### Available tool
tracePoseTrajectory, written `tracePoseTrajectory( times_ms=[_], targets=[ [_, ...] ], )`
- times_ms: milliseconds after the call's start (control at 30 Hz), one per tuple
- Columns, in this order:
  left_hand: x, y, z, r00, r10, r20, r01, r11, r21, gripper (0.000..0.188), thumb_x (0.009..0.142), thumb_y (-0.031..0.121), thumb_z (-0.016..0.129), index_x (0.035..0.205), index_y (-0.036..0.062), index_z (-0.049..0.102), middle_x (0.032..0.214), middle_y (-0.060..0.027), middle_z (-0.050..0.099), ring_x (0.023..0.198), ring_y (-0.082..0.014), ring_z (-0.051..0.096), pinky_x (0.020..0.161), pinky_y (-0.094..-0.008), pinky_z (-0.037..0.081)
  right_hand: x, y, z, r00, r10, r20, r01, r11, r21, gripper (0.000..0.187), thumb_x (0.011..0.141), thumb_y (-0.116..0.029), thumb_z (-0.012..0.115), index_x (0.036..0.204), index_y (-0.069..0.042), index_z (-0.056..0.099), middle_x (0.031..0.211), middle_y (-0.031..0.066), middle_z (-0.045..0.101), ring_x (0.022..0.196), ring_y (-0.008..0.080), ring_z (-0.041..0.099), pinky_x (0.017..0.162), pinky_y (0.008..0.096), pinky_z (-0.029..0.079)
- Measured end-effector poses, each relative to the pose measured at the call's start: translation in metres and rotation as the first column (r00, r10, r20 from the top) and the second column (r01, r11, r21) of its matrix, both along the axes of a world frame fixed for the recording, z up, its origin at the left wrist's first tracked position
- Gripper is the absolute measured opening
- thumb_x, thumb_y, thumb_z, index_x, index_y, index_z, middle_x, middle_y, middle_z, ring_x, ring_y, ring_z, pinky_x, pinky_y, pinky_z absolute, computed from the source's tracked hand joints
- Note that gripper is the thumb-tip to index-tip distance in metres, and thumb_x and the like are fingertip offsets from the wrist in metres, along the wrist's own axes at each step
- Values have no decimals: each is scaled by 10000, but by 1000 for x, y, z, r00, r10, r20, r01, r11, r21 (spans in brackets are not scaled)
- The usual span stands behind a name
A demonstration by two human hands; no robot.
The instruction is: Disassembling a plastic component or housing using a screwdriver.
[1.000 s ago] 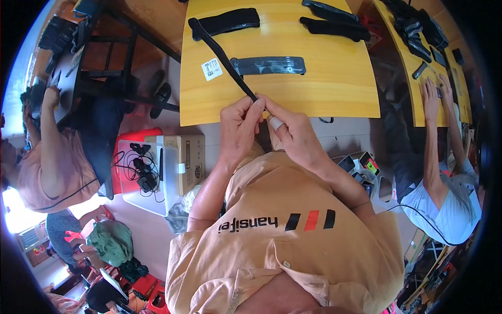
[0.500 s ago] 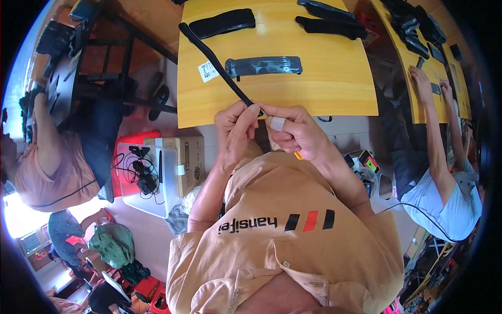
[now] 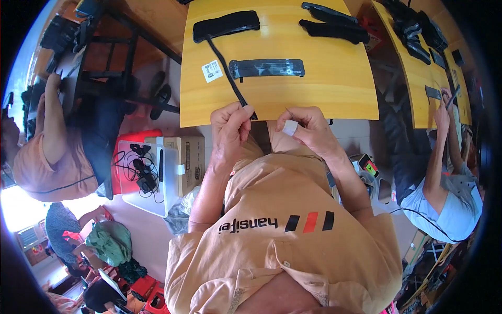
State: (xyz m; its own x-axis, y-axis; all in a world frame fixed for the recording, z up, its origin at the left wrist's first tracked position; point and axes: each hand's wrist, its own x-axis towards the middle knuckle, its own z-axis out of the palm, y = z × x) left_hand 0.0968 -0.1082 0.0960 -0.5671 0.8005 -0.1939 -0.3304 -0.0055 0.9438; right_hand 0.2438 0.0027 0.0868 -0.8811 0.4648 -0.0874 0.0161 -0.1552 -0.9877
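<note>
My left hand [image 3: 231, 125] is closed near the table's front edge, pinching the near end of a long, narrow black strip [image 3: 224, 65]. The strip runs up and away over the yellow table [image 3: 329, 94] to a folded black fabric band [image 3: 227, 26]. To its right, apart from it, my right hand [image 3: 314, 132] is closed with white tape round one finger. A thin pointed tool [image 3: 289, 111] pokes out between its fingertips; the rest of it is hidden in the hand. Beyond the hands lie a flat dark packet [image 3: 267, 68] and a white label [image 3: 212, 71].
More black fabric pieces [image 3: 334, 31] lie at the table's far right. On the floor at left, a clear bin [image 3: 170, 183] with black cables stands beside a cardboard box [image 3: 191, 157]. People sit working at left [image 3: 55, 152] and right [image 3: 439, 193].
My hands have drawn apart: the right has moved off the strip's end to the right, the left slightly left. The strip's far end has swung right. An orange end below my right hand is now hidden.
</note>
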Motion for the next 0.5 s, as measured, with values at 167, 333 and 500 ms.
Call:
tracePoseTrajectory(
  times_ms=[167,333,500],
  targets=[
    [10,0,12,990,-117,-81,115,993,-28,300,802,162,559,528,52,506,480,21,451,396,-26,354,372,-186,239,-15,-7,4,996,62,-71,-59,997,50,160,818,-162,598,759,-14,598,633,-46,496,561,16,418,476,169,300],
    [11,-6,33,956,-288,-59,278,951,-133,248,767,106,528,533,30,497,458,7,435,371,-33,336,355,-188,223,-8,-4,14,953,298,-54,-301,953,-47,240,847,-192,556,697,-6,528,590,-51,412,588,30,360,502,201,291],
    [4,-17,36,870,-488,73,491,870,-43,283,809,144,557,552,27,535,463,15,447,378,-27,356,361,-183,227,4,-14,32,954,292,-63,-295,955,-38,214,836,-155,538,681,-7,537,560,-39,442,513,29,386,449,204,291]
  ],
)
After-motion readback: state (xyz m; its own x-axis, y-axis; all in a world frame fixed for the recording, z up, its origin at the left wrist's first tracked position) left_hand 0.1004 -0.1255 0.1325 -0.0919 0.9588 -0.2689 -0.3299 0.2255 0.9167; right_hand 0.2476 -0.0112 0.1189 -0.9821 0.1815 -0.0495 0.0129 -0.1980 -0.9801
